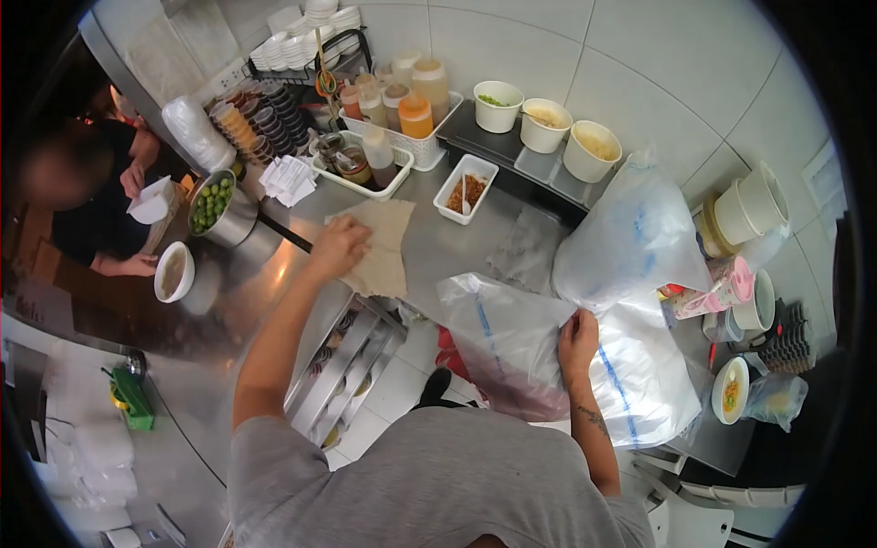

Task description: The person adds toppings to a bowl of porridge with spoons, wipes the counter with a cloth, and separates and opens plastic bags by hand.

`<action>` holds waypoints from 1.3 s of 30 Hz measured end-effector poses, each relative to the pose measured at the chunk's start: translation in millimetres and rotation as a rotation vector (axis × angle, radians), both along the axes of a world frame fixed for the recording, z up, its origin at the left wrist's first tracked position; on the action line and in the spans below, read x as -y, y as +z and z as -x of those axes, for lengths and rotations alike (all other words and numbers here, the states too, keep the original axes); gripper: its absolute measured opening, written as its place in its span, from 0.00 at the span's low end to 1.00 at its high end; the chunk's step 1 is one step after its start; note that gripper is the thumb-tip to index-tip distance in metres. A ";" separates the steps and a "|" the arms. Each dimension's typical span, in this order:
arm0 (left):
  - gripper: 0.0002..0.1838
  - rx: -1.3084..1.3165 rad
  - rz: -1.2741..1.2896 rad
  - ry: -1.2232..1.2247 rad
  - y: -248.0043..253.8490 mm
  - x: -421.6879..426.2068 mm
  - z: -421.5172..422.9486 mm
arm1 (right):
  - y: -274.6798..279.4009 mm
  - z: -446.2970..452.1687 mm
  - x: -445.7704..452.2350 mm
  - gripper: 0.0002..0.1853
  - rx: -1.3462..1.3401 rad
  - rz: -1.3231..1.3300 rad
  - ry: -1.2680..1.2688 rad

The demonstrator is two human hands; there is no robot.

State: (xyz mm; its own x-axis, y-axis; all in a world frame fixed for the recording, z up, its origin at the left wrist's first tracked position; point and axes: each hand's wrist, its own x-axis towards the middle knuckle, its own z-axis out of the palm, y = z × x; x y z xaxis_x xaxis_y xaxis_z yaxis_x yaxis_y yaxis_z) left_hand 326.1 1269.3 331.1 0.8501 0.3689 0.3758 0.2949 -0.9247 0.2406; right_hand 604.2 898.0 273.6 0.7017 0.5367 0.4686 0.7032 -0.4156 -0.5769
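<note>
My left hand [340,247] rests on a beige cloth [382,260] spread flat on the steel counter, its fingers bent together over the cloth's left part. At the right, my right hand [577,342] is closed on the edge of a clear plastic bag [512,333] with a blue printed stripe. That bag hangs over the counter's front edge. Beside it stands a large, full plastic bag [617,237], and a shiny bag [639,374] with a blue stripe lies below. My right fingertips are partly hidden in the plastic.
A pot of green limes [219,208] with a black handle stands at left, near a white bowl [174,272]. Another person [110,192] holds a white container there. Sauce bottles [416,114], a tub of brown bits [466,190] and white tubs [545,123] line the back. Below is an open drawer [352,356].
</note>
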 end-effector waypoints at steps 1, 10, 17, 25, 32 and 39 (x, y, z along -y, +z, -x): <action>0.08 -0.025 0.014 0.014 -15.4 -5.2 -5.1 | 0.1 0.4 -0.3 0.04 0.014 -0.001 0.006; 0.09 0.267 0.446 0.290 32.8 13.2 -6.6 | 0.3 0.2 -1.3 0.04 0.027 -0.002 0.001; 0.11 0.384 0.338 0.713 43.6 -40.9 8.4 | -1.9 -1.2 -2.3 0.03 0.020 0.045 -0.024; 0.16 0.390 0.356 0.815 -51.9 -114.7 -72.7 | -2.7 -0.7 -3.1 0.04 -0.005 0.050 -0.041; 0.16 0.440 0.505 0.816 -37.1 -108.6 -43.6 | -3.4 -2.1 -1.6 0.04 -0.003 0.065 -0.047; 0.14 0.293 0.219 0.817 31.9 -102.2 -16.7 | -6.1 -2.3 -1.8 0.05 0.002 0.091 -0.053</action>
State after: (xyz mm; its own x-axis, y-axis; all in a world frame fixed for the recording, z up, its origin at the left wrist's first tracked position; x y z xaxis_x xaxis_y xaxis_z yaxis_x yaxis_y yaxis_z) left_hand 342.8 1371.5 363.0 0.1718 0.9059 0.3870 0.7401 -0.3780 0.5562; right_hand 606.5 899.9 267.5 0.7294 0.5389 0.4214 0.6799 -0.5030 -0.5336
